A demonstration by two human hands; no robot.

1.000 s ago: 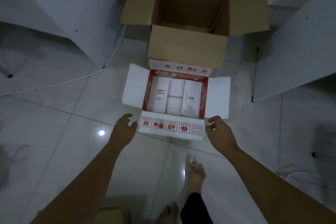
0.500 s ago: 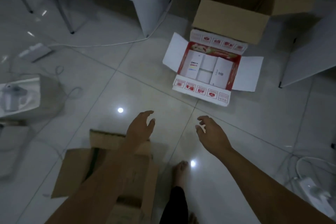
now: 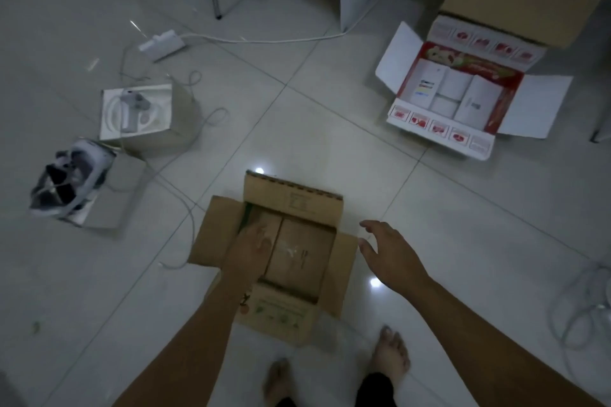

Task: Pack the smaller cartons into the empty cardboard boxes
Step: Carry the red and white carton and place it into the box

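Note:
A brown cardboard box (image 3: 330, 205) stands open on the floor in front of my feet, with brown cartons (image 3: 299, 254) inside it. My left hand (image 3: 253, 246) reaches down into its left side, fingers spread over a carton. My right hand (image 3: 390, 249) hovers open just past the box's right flap, holding nothing. At the upper right a red-and-white box (image 3: 405, 56) lies open with several white cartons (image 3: 476, 101) packed in it. Behind it stands a large brown cardboard box (image 3: 509, 6), open at the top.
A white power strip (image 3: 162, 43) and its cable cross the floor at the top. A white device box (image 3: 139, 112) and a headset (image 3: 71, 180) on cardboard lie at the left. Cables (image 3: 578, 311) coil at the right. My bare feet (image 3: 390, 353) stand below the box.
My view has swung left and down, away from the red-and-white box. My left hand has dropped into the brown box, and my right hand has moved to its right flap.

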